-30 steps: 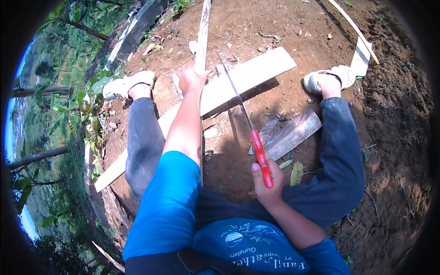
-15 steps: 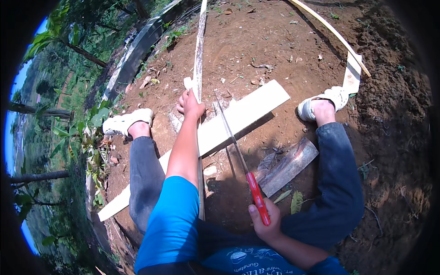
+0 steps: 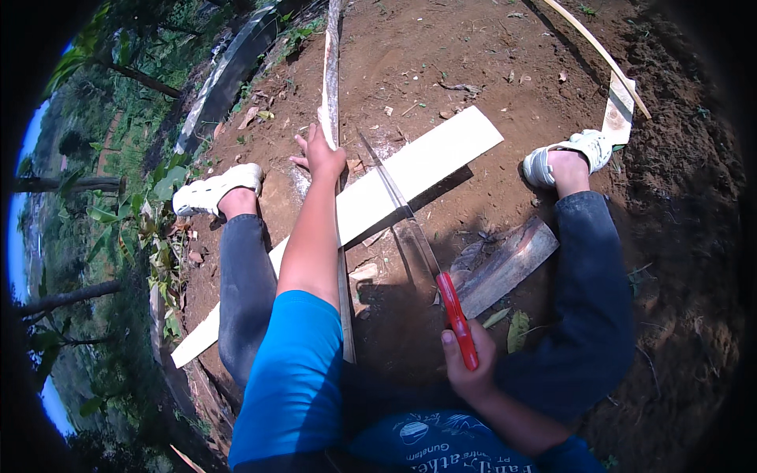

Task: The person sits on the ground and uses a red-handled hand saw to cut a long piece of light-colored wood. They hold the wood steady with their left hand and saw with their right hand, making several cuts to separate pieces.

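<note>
A handsaw (image 3: 453, 307) with a red handle is gripped in my right hand (image 3: 471, 364), low in the view. Its long narrow blade slants up and left across a pale wide board (image 3: 430, 162); whether it touches the wood I cannot tell. My left hand (image 3: 322, 155) is against a long narrow wooden strip (image 3: 331, 75), fingers stretched out and apart, the thumb hidden. That strip crosses the board and runs back towards me beside my left arm. A pale patch shows on the strip just beyond the fingertips.
My white shoes stand either side, left (image 3: 218, 191) and right (image 3: 568, 158). A split log piece (image 3: 509, 264) lies near my right leg. At the far right, a thin curved strip (image 3: 593, 49) meets a short board piece (image 3: 617, 112). Plants (image 3: 162, 260) and a low wall (image 3: 225, 75) border the left.
My left hand has slid slightly away from me along the strip, and its fingers have spread. The saw has moved slightly forward, staying in my right hand.
</note>
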Demonstrator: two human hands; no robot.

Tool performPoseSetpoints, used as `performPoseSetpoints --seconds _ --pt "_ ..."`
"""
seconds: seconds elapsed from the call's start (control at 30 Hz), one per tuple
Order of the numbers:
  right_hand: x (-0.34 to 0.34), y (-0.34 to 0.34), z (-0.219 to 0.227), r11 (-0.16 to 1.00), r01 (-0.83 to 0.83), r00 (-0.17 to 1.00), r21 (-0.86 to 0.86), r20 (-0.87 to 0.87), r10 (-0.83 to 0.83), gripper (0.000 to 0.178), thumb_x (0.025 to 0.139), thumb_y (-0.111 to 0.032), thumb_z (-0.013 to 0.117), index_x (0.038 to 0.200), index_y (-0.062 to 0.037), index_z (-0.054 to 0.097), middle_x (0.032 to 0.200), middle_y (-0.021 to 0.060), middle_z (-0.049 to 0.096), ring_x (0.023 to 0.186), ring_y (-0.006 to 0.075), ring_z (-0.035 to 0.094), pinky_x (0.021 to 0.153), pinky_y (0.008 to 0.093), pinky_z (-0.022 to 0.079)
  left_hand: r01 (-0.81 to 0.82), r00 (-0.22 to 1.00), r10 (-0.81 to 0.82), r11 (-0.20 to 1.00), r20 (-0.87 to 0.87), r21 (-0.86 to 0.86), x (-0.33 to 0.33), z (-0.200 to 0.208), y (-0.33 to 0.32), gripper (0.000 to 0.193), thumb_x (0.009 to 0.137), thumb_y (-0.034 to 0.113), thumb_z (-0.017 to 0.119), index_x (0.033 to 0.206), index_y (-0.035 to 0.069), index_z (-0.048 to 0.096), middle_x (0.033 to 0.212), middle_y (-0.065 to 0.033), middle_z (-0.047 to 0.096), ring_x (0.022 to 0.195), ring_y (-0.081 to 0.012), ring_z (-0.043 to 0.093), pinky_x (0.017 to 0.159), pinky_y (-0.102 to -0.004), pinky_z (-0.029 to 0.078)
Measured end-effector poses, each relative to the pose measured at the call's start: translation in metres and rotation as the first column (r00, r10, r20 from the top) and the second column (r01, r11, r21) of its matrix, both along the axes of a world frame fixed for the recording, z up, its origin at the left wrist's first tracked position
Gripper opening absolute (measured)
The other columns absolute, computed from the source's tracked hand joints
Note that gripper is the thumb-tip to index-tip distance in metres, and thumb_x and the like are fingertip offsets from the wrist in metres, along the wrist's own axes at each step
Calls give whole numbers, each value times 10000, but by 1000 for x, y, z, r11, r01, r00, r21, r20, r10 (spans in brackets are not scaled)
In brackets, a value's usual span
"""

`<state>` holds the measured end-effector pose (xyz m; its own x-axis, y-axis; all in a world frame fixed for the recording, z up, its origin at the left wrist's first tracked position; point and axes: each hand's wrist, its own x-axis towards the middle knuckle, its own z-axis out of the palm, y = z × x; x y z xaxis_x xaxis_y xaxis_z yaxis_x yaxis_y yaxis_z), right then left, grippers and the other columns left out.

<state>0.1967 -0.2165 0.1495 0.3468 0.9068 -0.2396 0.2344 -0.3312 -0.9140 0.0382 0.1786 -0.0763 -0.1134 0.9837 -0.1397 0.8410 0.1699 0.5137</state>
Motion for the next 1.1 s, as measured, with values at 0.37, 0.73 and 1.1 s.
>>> performPoseSetpoints --seconds 0.37,0.73,1.1 --pt "0 -3 -6 999 28 993 29 -113 -25 259 962 -227 701 829 -47 571 654 66 506 575 162 489 561 339 398 316 946 -310 947 -93 64 -64 61 -109 1012 825 651 699 1545 32 348 1592 -199 364 1488 -363 330 1200 -498 308" --pt "31 4 18 981 -159 985 115 87 149 339 951 -333 685 837 -47 545 722 176 573 690 381 596 636 456 449 567 776 -618 772 -128 -287 -72 88 -159 1111 600 408 975 1468 19 400 1391 -232 576 1322 -387 535 1095 -446 448" --pt "59 -19 33 991 -105 992 83 73 99 338 965 -330 661 842 -32 557 701 163 570 648 348 567 639 432 459 597 771 -597 799 -223 -75 -26 90 -162 1106 628 570 905 1483 43 440 1377 -220 560 1267 -385 559 1043 -444 486"
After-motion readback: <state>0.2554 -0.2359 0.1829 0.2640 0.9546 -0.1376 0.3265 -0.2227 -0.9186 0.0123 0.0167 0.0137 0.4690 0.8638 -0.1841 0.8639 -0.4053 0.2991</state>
